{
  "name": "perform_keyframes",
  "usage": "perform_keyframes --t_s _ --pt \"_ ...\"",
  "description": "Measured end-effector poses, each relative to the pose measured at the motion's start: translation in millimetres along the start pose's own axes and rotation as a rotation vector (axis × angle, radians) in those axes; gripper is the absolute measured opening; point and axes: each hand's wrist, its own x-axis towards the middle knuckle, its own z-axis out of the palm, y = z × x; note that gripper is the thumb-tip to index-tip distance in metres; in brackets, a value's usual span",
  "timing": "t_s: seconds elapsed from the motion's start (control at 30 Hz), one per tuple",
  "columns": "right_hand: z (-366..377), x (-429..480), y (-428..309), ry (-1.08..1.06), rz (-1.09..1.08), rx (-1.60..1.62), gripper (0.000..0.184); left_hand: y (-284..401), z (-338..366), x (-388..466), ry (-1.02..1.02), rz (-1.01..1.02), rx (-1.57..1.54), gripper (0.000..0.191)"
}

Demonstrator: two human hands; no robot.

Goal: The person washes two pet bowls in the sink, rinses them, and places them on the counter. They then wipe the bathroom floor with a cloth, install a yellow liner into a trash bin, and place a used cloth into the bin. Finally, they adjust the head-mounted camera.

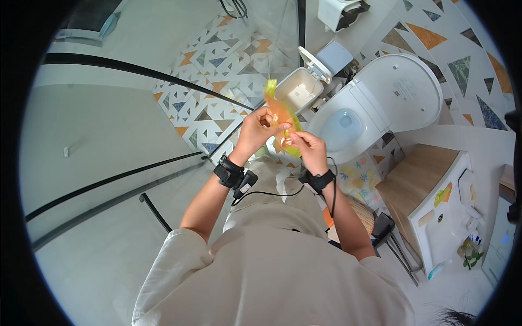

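A thin plastic bag, yellow at its edges and orange in the middle, hangs bunched between both hands. My left hand pinches its left side between thumb and fingers. On the right, my right hand grips the lower part with thumb and fingertips. Just beyond the bag stands a small white trash bin, its lid swung up and its inside bare of any liner. Black straps with small devices sit on both wrists, and a cable runs between them.
The toilet stands right of the bin with its lid raised. A blue-grey box is behind the bin. Glass shower panels with black frames rise at left. A white washbasin holding another yellow-orange piece is at lower right.
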Motion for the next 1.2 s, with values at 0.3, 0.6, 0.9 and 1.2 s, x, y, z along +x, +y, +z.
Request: perform_keyframes --t_s 0.3,0.6,0.9,1.2 --pt "46 40 5 0.304 0.070 0.639 0.030 -95 -140 43 0.271 0.139 0.340 0.025" --pt "60 42 29 0.064 0.210 -0.202 0.014 -119 -125 79 -0.323 -0.306 -0.383 0.037" --pt "71 52 50 0.167 0.242 -0.272 0.069 -105 -133 74 -0.638 -0.486 -0.542 0.067" --pt "88 55 63 -0.004 0.273 0.402 0.045 -94 -116 59 -0.366 -0.125 -0.031 0.056"
